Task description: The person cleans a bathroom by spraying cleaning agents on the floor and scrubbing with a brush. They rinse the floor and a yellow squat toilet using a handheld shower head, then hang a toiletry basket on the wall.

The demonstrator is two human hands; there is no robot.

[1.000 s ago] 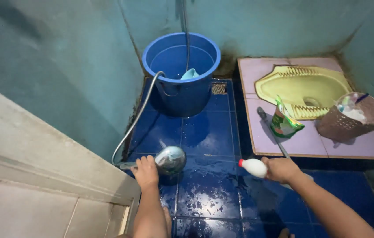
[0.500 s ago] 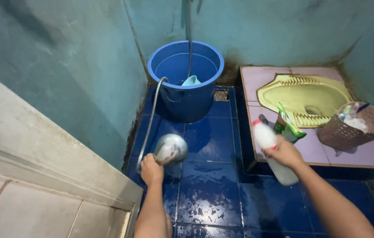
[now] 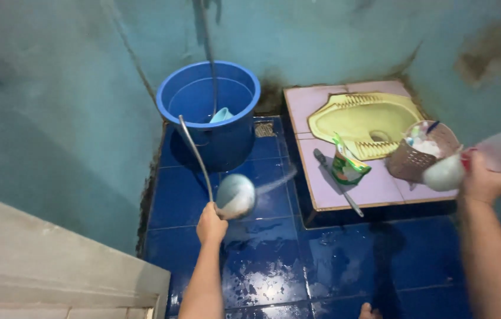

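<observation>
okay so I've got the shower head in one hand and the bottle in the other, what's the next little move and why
Probably bring the white bottle in your right hand back down over the blue tiled floor. It is raised off to the side near the brown basket and blurred, while your left hand holds the shower head over the wet tiles.

Wet blue tiled floor (image 3: 333, 260) lies open between both hands. The round blue plastic bucket (image 3: 215, 118) blocks the back corner; the raised pink tiled platform (image 3: 374, 186) walls the right.

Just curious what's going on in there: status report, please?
Left hand grips shower head, water spraying. Right hand holds blurred white bottle, raised beside basket. Blue floor wet; bucket behind.
</observation>
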